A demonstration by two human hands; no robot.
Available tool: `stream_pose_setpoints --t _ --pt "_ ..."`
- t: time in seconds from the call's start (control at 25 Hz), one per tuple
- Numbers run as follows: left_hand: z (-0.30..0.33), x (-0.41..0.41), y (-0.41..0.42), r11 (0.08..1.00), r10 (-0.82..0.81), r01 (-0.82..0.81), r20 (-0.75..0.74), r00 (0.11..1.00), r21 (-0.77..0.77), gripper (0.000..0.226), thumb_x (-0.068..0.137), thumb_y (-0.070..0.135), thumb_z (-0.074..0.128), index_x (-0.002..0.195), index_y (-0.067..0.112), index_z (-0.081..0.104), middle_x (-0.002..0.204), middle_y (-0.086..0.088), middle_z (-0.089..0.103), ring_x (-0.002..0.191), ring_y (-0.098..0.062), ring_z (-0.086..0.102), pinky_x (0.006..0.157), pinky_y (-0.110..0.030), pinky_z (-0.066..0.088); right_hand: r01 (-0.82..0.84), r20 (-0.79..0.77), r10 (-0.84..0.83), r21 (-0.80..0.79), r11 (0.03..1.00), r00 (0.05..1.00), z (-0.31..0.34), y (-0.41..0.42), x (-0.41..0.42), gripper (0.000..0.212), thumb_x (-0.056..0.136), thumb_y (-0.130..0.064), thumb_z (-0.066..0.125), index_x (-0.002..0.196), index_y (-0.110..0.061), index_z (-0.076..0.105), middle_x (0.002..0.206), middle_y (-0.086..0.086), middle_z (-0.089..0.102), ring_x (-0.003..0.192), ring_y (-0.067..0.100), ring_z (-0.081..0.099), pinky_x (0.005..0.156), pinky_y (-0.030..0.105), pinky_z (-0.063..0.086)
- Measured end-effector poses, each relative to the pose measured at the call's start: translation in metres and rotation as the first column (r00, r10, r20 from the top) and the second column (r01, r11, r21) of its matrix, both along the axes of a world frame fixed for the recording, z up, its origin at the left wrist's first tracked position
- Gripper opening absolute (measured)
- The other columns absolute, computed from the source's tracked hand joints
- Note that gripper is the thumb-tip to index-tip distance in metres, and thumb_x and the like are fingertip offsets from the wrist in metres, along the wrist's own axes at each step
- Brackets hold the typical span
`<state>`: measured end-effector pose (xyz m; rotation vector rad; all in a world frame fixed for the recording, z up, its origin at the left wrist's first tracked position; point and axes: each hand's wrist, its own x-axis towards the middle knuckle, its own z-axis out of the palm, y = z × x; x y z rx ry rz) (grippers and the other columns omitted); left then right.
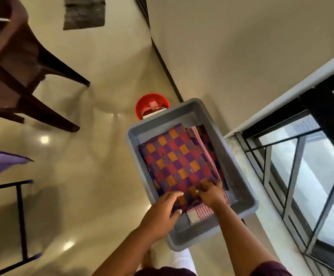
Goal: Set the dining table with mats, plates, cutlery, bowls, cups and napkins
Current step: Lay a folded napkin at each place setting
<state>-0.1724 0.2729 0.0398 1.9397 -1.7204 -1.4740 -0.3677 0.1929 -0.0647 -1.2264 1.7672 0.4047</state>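
A stack of checked mats (179, 162) is seen lying flat inside a grey tub (241, 176) by the wall, just beside a window sill (241, 144), with both hands lowered onto the stack's near end. The long axis of the top mat is laid away from the person, from the near edge under the hands toward the far corner of the tub, where a red bucket (152, 100) is glimpsed on the floor behind it.

The left hand (163, 210) is curled over the near-left corner, thumb tucked under the edge and fingers on top, so the cloth is held in a pinch. The right hand (211, 194) is set on the near-right part of the same edge, fingers bent into the weave (whether anything is truly gripped there cannot be told). A pink-striped cloth (204, 210) is exposed beneath, between the two wrists.

Neither hand is markedly nearer; the mat's short edge is shared between them. The lift is judged likely to be drawn up and back toward the body, the far end trailing out last. A dark chair (22, 56) is seen well apart, at upper left.
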Motion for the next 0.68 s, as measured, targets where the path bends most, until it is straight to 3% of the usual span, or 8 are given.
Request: stream_pose_setpoints --t 0.08,0.16,0.28,0.4,0.56,0.68 --pt "0.001 0.009 0.009 1.000 0.009 -0.009 -0.035 0.999 -0.017 0.042 0.098 0.027 0.055 0.137 0.035 0.042 0.139 0.018 0.042 0.127 -0.002 0.043 0.093 -0.010 0.038 0.071 0.025 -0.067 -0.194 0.978 0.997 0.010 0.001 0.004 0.024 0.091 -0.029 0.062 0.110 -0.016 0.069 0.136 0.010 0.043 0.110 0.026 0.054 0.091 0.034 0.046" --pt "0.000 0.017 0.013 0.998 0.019 -0.022 -0.051 0.999 -0.055 0.040 0.097 0.025 0.055 0.135 0.033 0.045 0.137 0.018 0.042 0.127 -0.001 0.041 0.091 -0.001 0.032 0.157 0.090 -0.132 -0.396 0.905 0.987 0.030 0.001 0.012 0.010 0.090 -0.013 0.064 0.086 -0.013 0.073 0.117 0.004 0.055 0.088 0.017 0.057 0.075 0.028 0.044" --pt "0.019 0.032 0.008 0.986 0.034 -0.047 -0.079 0.996 -0.163 0.045 0.095 0.019 0.058 0.137 0.028 0.045 0.140 0.011 0.037 0.132 -0.004 0.036 0.096 0.001 0.028 0.122 0.158 -0.027 -0.630 0.767 0.987 0.089 -0.005 0.042 0.019 0.086 -0.003 0.063 0.084 -0.017 0.074 0.098 -0.009 0.057 0.083 0.010 0.058 0.074 0.026 0.050" --pt "0.060 0.053 0.000 0.956 0.065 -0.095 -0.113 0.991 -0.278 0.060 0.091 0.013 0.063 0.145 0.023 0.036 0.143 0.005 0.034 0.133 -0.005 0.032 0.112 -0.021 0.031 0.119 0.234 0.114 -0.787 0.605 0.966 0.160 -0.004 0.077 0.025 0.078 0.003 0.064 0.075 -0.020 0.072 0.087 -0.018 0.055 0.075 0.001 0.056 0.069 0.009 0.042" --pt "0.116 0.088 -0.019 0.886 0.096 -0.135 -0.109 0.989 -0.444 0.081 0.082 0.014 0.072 0.150 0.023 0.028 0.147 -0.001 0.033 0.138 -0.016 0.034 0.112 -0.032 0.037 0.206 0.339 0.204 -0.851 0.484 0.918 0.254 0.008 0.116 0.025 0.080 0.004 0.064 0.078 -0.019 0.073 0.091 -0.013 0.060 0.086 0.001 0.058 0.076 0.005 0.040" --pt "0.153 0.114 -0.032 0.819 0.037 -0.063 -0.056 0.998 -0.571 0.091 0.079 0.014 0.075 0.152 0.020 0.023 0.155 -0.006 0.030 0.142 -0.025 0.030 0.112 -0.029 0.033 0.214 0.332 0.220 -0.876 0.431 0.917 0.319 0.021 0.143 0.026 0.083 0.000 0.062 0.080 -0.024 0.071 0.091 -0.013 0.062 0.087 0.000 0.058 0.076 0.008 0.041"
